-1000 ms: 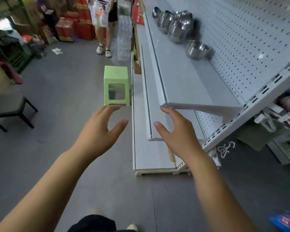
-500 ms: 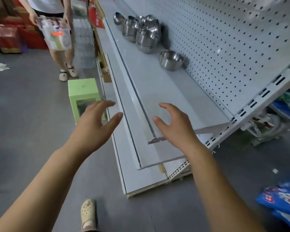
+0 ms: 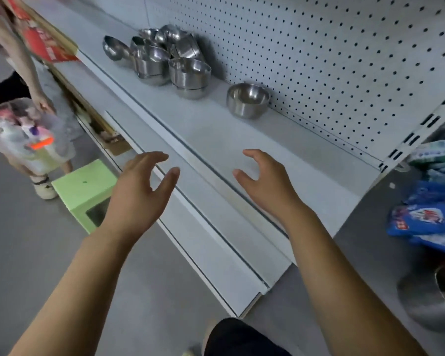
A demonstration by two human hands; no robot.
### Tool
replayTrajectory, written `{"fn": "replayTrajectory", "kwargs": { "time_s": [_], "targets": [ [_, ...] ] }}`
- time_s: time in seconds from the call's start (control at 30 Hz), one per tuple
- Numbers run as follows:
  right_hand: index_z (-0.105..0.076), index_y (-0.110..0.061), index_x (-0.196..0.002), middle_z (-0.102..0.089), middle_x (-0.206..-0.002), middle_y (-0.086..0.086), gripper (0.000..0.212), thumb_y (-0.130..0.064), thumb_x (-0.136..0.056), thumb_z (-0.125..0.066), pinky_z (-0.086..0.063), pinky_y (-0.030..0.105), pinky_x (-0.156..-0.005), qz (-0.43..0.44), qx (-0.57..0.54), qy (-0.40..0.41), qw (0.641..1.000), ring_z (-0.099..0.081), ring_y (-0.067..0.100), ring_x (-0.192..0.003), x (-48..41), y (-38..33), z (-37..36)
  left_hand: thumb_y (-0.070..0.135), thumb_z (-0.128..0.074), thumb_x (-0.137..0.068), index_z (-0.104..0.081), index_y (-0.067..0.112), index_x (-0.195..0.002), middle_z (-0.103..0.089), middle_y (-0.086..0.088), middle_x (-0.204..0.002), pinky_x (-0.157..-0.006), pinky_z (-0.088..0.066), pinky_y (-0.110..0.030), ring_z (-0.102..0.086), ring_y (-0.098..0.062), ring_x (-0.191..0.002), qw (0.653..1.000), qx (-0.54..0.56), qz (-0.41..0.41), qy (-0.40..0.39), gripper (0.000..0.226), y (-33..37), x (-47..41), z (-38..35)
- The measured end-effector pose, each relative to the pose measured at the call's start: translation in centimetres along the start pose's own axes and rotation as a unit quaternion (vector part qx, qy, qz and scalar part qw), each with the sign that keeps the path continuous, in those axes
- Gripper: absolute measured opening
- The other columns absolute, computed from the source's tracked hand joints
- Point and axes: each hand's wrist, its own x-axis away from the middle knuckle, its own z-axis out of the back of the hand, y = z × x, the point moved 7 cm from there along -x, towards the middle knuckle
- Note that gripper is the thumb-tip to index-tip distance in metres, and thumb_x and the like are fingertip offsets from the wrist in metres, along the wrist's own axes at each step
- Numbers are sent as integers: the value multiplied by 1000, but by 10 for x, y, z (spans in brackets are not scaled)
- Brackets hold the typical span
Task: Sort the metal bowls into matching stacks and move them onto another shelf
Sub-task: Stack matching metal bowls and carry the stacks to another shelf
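Both hands are empty and spread wide: the left hand (image 3: 139, 191) hangs with loosely curved fingers and the thumb splayed, above the front edge of the shelf (image 3: 216, 134), and the right hand (image 3: 265, 181) hovers over the shelf's front strip, fingers arched, nothing in them. No contact with any bowl yet.

The steel is all up at the back edge. A single bowl (image 3: 247, 100) sits upright just beside the pegboard wall (image 3: 319, 60), the one closest to the right hand but well apart from it. Further along the back edge, toward the far end, sits the heap of bowls (image 3: 165, 57): some nested in short stacks, some tipped on their sides, touching one another.

This looks like the reach-in, with sorting not begun. The next move calls for the right hand to travel to the back edge and close on the single bowl's rim, then match it by size against the heap. The lower shelf (image 3: 211, 227) below stands bare, a likely destination. Tilted bowls may slide and clatter when one is pulled.
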Motion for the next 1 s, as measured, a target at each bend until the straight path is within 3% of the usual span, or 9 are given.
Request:
{"fn": "replayTrajectory", "kwargs": {
  "time_s": [0.23, 0.37, 0.53, 0.63, 0.73, 0.87, 1.0],
  "targets": [
    [-39, -20, -154, -42, -158, -3, 62, -38, -100, -64, -28, 20, -108, -29, 11, 21, 999, -38, 13, -146, -62, 3, -24, 48, -58, -98, -53, 21, -142, -54, 1, -146, -100, -34, -24, -48, -18, -136, 1000, 13, 5, -16, 53, -31, -65, -17],
    [-27, -22, -160, -31, -165, -2, 74, -37, -99, -65, -28, 27, -115, -51, -17, 32, 998, -33, 16, -150, -105, 5, -33, 49, -58, -98, -51, 19, -144, -55, -3, -145, -101, -36, -27, -50, -21, -135, 1000, 20, 13, 5, 56, -53, -117, -14],
    [-19, -20, -162, -27, -164, 9, 82, -34, -98, -67, -30, 25, -103, -87, -26, 119, 989, -36, 26, -147, -156, 6, -15, 50, -57, -98, -45, 21, -149, -51, -1, -149, -102, -40, -33, -48, -18, -137, 997, 75, 24, 15, 59, -66, -181, -34],
    [-14, -26, -162, -8, -167, 20, 90, -41, -93, -70, -39, 37, -113, -126, -21, 133, 983, -33, 38, -149, -178, 15, -15, 47, -59, -99, -45, 24, -148, -49, 2, -151, -102, -41, -33, -48, -16, -137, 991, 116, 44, 45, 56, -71, -206, -48],
    [-12, -35, -161, 8, -169, 17, 94, -48, -90, -72, -42, 47, -115, -135, -42, 145, 979, -23, 38, -154, -190, 26, -21, 46, -61, -98, -46, 27, -146, -48, 4, -150, -106, -42, -34, -47, -15, -137, 984, 152, 51, 76, 54, -76, -224, -55],
    [-24, -30, -158, -9, -166, 16, 90, -50, -87, -75, -43, 42, -110, -133, -58, 213, 966, -27, 37, -151, -199, 35, -22, 45, -63, -98, -46, 27, -146, -45, 1, -151, -105, -36, -29, -44, -16, -138, 985, 148, 32, 80, 55, -76, -254, -61],
    [-28, -28, -158, -23, -163, 14, 91, -49, -85, -79, -34, 32, -103, -124, -70, 253, 957, -26, 35, -150, -214, 40, -27, 43, -64, -97, -49, 28, -144, -45, -3, -151, -104, -33, -27, -44, -21, -139, 989, 135, -2, 57, 52, -80, -288, -71]
  ]
}}
